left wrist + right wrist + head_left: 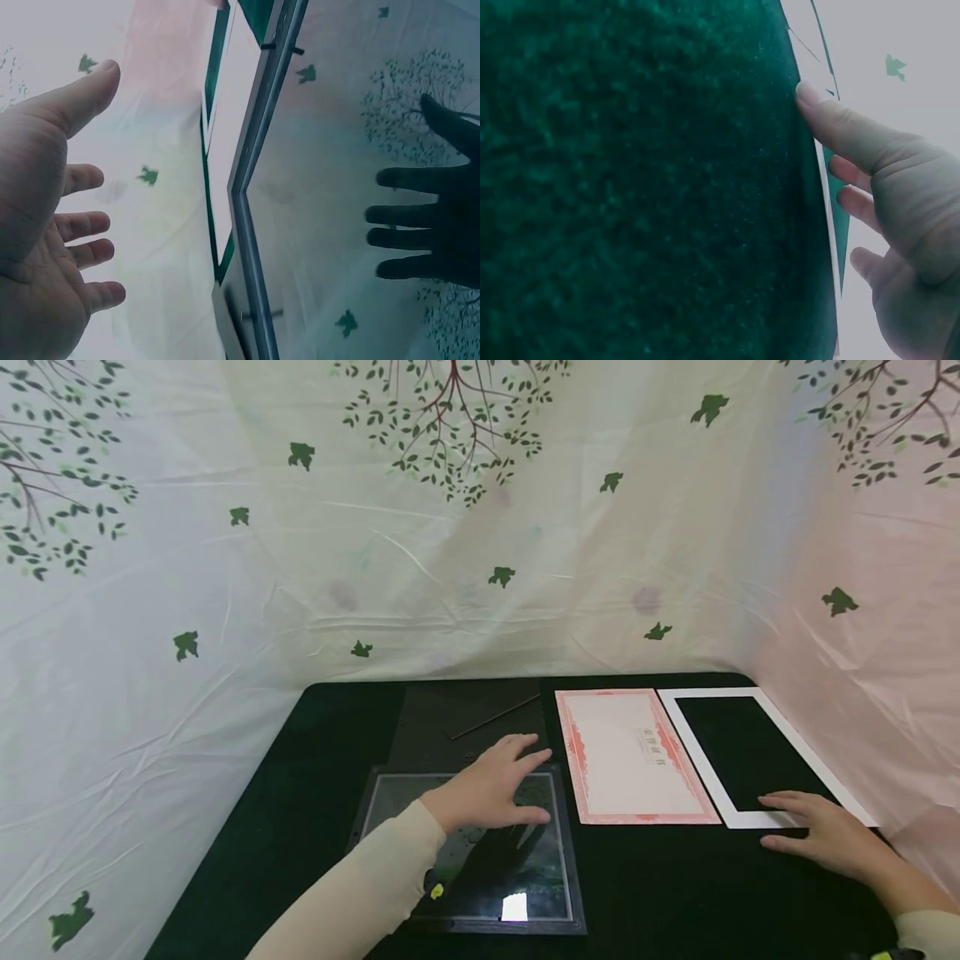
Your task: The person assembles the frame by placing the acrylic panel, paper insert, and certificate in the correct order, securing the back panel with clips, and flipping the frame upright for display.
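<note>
L sleeve [360,885] hiding pt of dark frame [574,868], R sleeve [930,932] cut off, txt [653,747] on pink sheet [603,768] illegible

Passable along the dark green cloth tabletop [660,893] between the black-rimmed rectangular glass frame [513,864] and the right hand [828,835]; obstructed above that frame by the left hand [487,787], behind by the pale leaf-printed fabric curtain [442,618].

Printed characters [655,747] on the pink-bordered sheet [611,760], too small to read.
</note>
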Tool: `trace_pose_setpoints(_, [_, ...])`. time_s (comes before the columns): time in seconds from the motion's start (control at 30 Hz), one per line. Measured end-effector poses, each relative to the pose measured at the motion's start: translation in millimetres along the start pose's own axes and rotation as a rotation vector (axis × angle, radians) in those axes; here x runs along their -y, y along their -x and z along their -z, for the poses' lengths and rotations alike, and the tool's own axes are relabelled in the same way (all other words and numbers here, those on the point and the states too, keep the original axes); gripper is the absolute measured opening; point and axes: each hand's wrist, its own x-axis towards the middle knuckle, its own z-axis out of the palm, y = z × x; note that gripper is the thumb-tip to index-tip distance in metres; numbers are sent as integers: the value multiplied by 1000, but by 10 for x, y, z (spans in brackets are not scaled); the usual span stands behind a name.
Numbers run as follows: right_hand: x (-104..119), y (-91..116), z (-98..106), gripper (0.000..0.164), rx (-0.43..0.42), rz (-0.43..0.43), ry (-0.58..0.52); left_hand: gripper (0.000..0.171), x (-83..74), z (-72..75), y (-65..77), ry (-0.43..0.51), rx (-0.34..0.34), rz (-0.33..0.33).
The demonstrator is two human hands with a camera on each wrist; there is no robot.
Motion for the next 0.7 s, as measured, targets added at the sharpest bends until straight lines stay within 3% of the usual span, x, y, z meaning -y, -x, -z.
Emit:
trace_pose_setpoints(0.17, [-29, -32, -10, 69, 36, -26, 11, 88, -97, -116, -297, -45, 28, -37])
trace_pose_setpoints(0.33, [-51, -79, -29, 65, 42, -49, 24, 85, -186, -223, -529, -17, 53, -60])
trace_pose_setpoints(0.7, [-62, -165, -55, 44, 31, -84, -39, 83, -347, -400, -840, 70, 100, -37])
